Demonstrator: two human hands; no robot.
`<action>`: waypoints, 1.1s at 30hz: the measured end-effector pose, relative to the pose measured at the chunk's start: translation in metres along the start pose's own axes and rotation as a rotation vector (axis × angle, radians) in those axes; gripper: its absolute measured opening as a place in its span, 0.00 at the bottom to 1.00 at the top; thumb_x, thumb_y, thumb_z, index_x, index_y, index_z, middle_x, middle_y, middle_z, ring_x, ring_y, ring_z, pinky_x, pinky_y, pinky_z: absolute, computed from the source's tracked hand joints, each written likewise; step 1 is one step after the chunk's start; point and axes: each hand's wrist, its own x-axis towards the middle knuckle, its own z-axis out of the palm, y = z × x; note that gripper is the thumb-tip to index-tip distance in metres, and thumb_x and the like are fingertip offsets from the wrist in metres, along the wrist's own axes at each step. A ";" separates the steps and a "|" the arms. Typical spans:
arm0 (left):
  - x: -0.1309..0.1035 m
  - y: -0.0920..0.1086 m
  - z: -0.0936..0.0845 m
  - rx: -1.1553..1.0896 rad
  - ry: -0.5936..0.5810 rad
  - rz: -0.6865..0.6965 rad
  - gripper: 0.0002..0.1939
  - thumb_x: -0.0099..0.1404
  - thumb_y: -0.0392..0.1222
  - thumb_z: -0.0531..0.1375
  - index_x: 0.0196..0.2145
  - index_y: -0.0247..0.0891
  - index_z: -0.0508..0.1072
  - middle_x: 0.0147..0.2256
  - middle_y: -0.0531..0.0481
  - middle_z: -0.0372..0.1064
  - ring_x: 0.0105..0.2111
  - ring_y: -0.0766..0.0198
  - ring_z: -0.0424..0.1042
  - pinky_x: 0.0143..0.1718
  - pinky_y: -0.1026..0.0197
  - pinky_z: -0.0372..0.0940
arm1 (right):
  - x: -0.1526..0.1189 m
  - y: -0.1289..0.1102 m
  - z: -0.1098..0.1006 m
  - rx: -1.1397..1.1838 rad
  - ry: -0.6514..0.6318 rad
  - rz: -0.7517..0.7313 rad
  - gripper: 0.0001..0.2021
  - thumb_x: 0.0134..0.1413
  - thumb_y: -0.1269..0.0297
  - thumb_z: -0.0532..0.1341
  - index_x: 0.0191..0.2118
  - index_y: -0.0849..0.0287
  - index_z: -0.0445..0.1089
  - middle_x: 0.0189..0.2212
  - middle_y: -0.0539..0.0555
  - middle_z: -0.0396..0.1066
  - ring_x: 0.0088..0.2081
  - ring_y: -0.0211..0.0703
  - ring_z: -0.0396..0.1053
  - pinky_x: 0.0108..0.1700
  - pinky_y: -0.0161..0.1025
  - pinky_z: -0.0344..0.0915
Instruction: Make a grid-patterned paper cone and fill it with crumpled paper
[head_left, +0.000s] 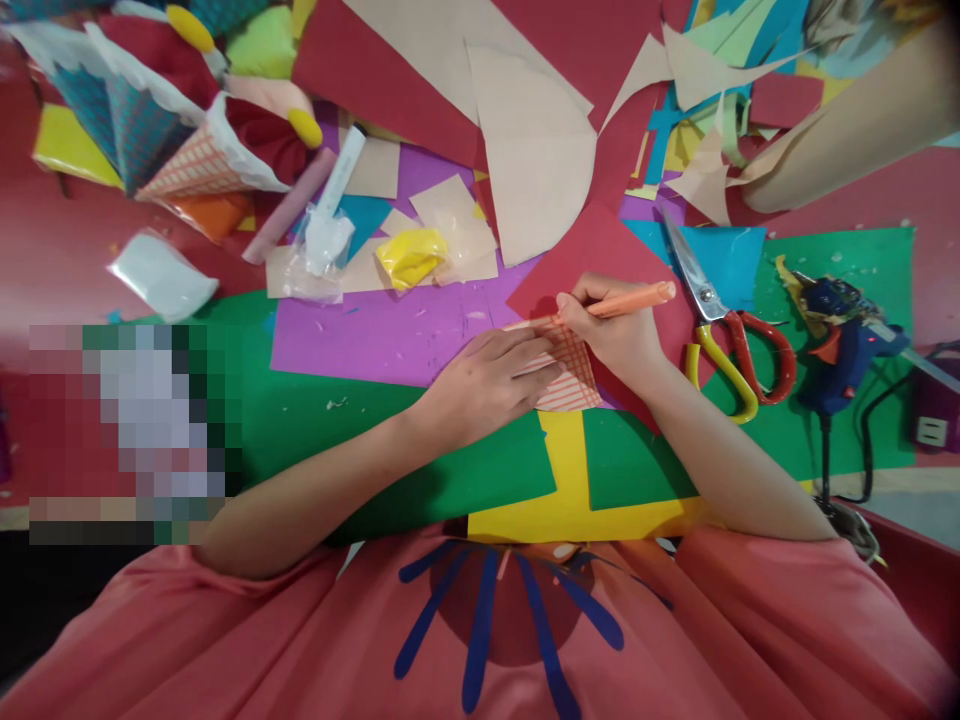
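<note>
My right hand (619,335) is closed around an orange marker (634,300), its tip end low over a cream paper piece (574,375) covered in orange crossed lines. My left hand (495,380) lies flat across the left part of that paper, fingers stretched out and hiding much of it. Beneath the paper are a red sheet (570,260) and a purple sheet (337,340). Scissors (709,310) with one red and one yellow handle rest just right of my right hand, blades pointing away.
A blue glue gun (847,345) with its cord lies at the right. Finished-looking paper cones (217,160) stand at the back left, near a yellow clay packet (412,257) and a white packet (163,275). Cut cream paper (536,150) and a brown roll (847,120) lie at the back.
</note>
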 end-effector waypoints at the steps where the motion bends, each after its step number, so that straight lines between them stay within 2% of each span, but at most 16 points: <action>1: 0.000 0.000 0.000 -0.001 -0.010 -0.003 0.12 0.70 0.37 0.52 0.44 0.34 0.74 0.45 0.42 0.75 0.53 0.54 0.70 0.52 0.52 0.70 | 0.000 0.000 0.000 0.002 -0.004 0.003 0.18 0.54 0.67 0.57 0.19 0.57 0.50 0.16 0.43 0.48 0.20 0.29 0.48 0.23 0.34 0.47; 8: -0.001 -0.001 0.001 0.013 -0.032 -0.007 0.12 0.70 0.38 0.52 0.46 0.36 0.73 0.47 0.44 0.74 0.53 0.56 0.70 0.52 0.53 0.69 | 0.000 0.003 0.000 -0.004 0.024 -0.018 0.18 0.56 0.62 0.59 0.20 0.57 0.53 0.16 0.44 0.52 0.21 0.30 0.49 0.24 0.34 0.48; 20: -0.003 -0.001 -0.001 -0.008 -0.073 -0.017 0.13 0.70 0.39 0.52 0.47 0.37 0.73 0.47 0.42 0.74 0.55 0.55 0.68 0.53 0.53 0.68 | 0.001 0.003 -0.001 0.069 -0.030 -0.017 0.19 0.51 0.70 0.58 0.18 0.56 0.46 0.15 0.43 0.45 0.20 0.29 0.45 0.23 0.35 0.42; 23: -0.004 -0.001 0.000 0.006 -0.080 -0.011 0.13 0.70 0.38 0.53 0.48 0.37 0.73 0.48 0.43 0.73 0.56 0.55 0.68 0.54 0.52 0.68 | 0.001 0.002 -0.001 0.148 0.009 0.006 0.18 0.51 0.71 0.57 0.17 0.56 0.48 0.15 0.43 0.48 0.19 0.29 0.48 0.22 0.34 0.45; 28: -0.004 -0.001 -0.001 0.034 -0.063 -0.041 0.14 0.69 0.39 0.54 0.50 0.34 0.71 0.50 0.40 0.72 0.57 0.54 0.68 0.54 0.50 0.68 | 0.000 0.001 -0.001 0.243 0.089 0.027 0.16 0.56 0.64 0.57 0.19 0.57 0.56 0.16 0.45 0.56 0.20 0.30 0.54 0.24 0.34 0.53; 33: -0.005 -0.002 0.000 0.037 -0.067 -0.074 0.15 0.69 0.38 0.54 0.51 0.34 0.70 0.52 0.38 0.70 0.57 0.53 0.68 0.55 0.48 0.68 | -0.002 0.002 -0.002 0.204 0.092 -0.030 0.10 0.55 0.65 0.59 0.24 0.57 0.62 0.20 0.45 0.61 0.22 0.31 0.58 0.25 0.34 0.55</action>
